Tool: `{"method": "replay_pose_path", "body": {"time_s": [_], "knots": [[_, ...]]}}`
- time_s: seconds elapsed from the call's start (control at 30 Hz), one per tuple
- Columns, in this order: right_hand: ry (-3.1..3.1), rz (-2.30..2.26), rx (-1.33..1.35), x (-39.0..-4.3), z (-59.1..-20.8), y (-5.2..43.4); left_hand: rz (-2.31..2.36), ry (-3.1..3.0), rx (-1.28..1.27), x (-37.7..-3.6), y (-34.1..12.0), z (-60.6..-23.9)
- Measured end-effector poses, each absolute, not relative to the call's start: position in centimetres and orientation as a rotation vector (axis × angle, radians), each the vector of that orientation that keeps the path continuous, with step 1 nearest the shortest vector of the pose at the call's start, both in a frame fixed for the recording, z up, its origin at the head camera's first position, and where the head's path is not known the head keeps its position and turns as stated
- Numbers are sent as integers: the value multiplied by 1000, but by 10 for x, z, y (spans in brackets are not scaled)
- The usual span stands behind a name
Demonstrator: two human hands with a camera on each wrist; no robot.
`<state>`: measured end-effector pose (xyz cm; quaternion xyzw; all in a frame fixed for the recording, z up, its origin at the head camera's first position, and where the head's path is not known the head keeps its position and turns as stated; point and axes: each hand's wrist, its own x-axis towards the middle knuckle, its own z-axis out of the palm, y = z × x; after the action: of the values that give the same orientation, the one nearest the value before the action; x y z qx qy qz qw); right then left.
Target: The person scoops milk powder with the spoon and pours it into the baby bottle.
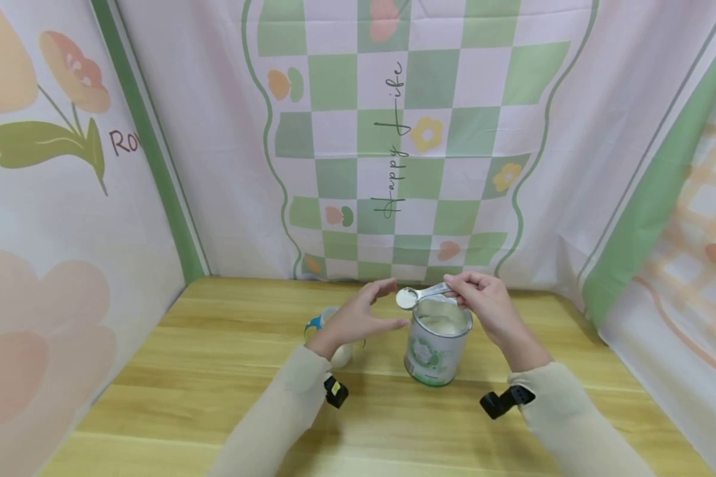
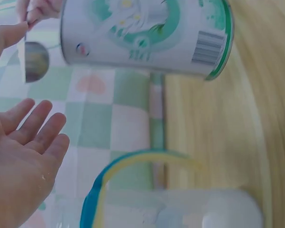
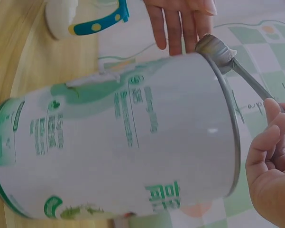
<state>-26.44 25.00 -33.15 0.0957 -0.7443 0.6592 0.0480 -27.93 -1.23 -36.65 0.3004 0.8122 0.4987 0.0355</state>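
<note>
Tin (image 1: 432,358) with white powder (image 1: 444,325); spoon (image 1: 432,290) likewise full

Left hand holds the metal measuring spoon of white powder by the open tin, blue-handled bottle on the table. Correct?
No, wrong hand: the head view shows the right hand holding the metal measuring spoon of white powder by the open tin. The rest stands: blue-handled bottle on the table.

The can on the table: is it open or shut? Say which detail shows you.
Open. The head view looks down through the uncovered top of the can to pale powder inside.
</note>
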Motion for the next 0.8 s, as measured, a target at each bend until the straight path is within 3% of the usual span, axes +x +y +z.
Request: {"method": "replay_pose_path", "body": {"time_s": [0.8], "knots": [[-2334,2024,360,-276,-334,187,1480,2628,771,-269,-84,-375]]}}
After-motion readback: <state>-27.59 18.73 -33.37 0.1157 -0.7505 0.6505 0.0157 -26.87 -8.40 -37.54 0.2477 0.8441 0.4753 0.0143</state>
